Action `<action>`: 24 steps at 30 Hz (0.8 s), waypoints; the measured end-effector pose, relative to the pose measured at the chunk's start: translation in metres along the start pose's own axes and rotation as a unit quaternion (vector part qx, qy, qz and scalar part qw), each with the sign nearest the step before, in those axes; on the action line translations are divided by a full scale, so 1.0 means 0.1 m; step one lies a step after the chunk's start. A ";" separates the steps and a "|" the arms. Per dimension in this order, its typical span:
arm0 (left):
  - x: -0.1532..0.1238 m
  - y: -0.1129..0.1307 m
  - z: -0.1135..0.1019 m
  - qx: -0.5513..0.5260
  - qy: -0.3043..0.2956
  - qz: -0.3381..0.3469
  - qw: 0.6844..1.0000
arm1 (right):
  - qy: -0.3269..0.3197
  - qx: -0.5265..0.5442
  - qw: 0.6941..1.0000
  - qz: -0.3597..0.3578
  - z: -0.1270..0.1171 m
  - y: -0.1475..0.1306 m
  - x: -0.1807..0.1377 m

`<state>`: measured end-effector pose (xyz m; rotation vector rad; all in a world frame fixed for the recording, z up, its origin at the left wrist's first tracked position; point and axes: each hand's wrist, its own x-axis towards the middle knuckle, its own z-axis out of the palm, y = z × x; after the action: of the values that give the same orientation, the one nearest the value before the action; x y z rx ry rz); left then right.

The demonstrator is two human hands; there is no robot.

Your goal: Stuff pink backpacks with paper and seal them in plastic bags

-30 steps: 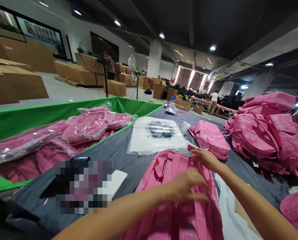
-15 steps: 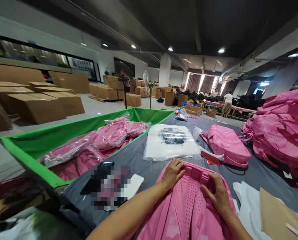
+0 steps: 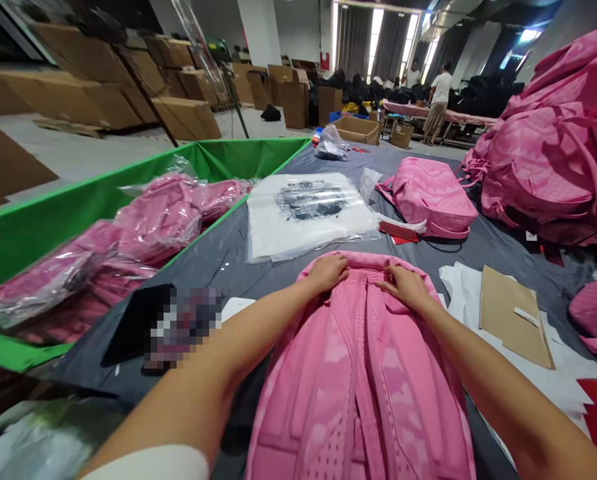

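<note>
A pink backpack (image 3: pixel 358 393) lies on its front on the grey-covered table (image 3: pixel 218 280), with its padded mesh back and straps facing up. My left hand (image 3: pixel 328 272) and my right hand (image 3: pixel 403 285) both curl over its top edge, a short way apart. Beyond them lies a flat transparent plastic bag (image 3: pixel 308 213) with a black print. A second pink backpack (image 3: pixel 428 200) sits further right, with a small red tag (image 3: pixel 398 231) at its near corner. Left of my left forearm lies a black phone (image 3: pixel 135 323), partly hidden by a blurred patch.
A green-sided bin (image 3: pixel 103 193) of plastic-wrapped pink bags stands at the left. Pink backpacks (image 3: pixel 543 153) are heaped at the right, near a cardboard sheet (image 3: pixel 508 313) on white paper. Cardboard boxes (image 3: pixel 188 119) and distant co-workers (image 3: pixel 439 100) stand beyond.
My hands have moved from the backpack's padded back to its top edge. The view has swung and tilted, showing more of the backpack's length.
</note>
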<state>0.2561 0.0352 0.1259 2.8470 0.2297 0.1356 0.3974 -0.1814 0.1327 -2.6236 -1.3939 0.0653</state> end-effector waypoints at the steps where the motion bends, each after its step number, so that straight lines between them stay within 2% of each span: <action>1: 0.15 -0.02 -0.03 0.001 0.004 -0.013 1.000 | 0.002 -0.020 1.000 0.006 0.02 0.00 0.11; 3: 0.34 -0.04 -0.11 0.003 0.005 -0.031 1.000 | 0.014 -0.043 0.999 0.007 0.07 0.01 0.26; 5: 0.36 -0.02 -0.18 0.001 -0.004 -0.032 0.999 | 0.031 -0.055 0.998 0.010 0.14 0.03 0.33; 8: 0.11 0.15 -0.21 -0.006 -0.019 -0.015 1.000 | 0.059 -0.061 0.996 0.018 0.23 0.05 0.41; 10: -0.14 0.39 -0.14 -0.033 -0.025 -0.022 0.999 | 0.076 -0.057 0.995 0.018 0.28 0.05 0.48; 12: -0.33 0.66 -0.03 -0.083 -0.053 -0.058 0.993 | 0.090 -0.047 0.995 0.015 0.31 0.04 0.56; 14: -0.39 0.86 0.04 -0.101 -0.094 -0.087 0.987 | 0.100 -0.034 0.994 0.011 0.30 0.03 0.62; 16: -0.34 0.95 0.07 -0.091 -0.104 -0.106 0.985 | 0.107 -0.020 0.994 0.006 0.24 0.01 0.64; 20: -0.20 0.86 0.17 -0.080 -0.006 -0.117 0.990 | 0.138 -0.013 0.990 -0.019 0.02 -0.09 0.40; 22: -0.16 0.77 0.32 -0.075 0.059 -0.124 0.988 | 0.148 -0.026 0.988 -0.039 -0.04 -0.23 0.12; 24: -0.12 0.68 0.51 -0.068 0.117 -0.131 0.982 | 0.118 -0.040 0.990 -0.070 0.01 -0.40 -0.17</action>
<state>0.2599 -0.0446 0.0960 2.6329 0.6145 0.4149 0.3547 -0.1733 0.1380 -2.4863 -1.5159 -0.3150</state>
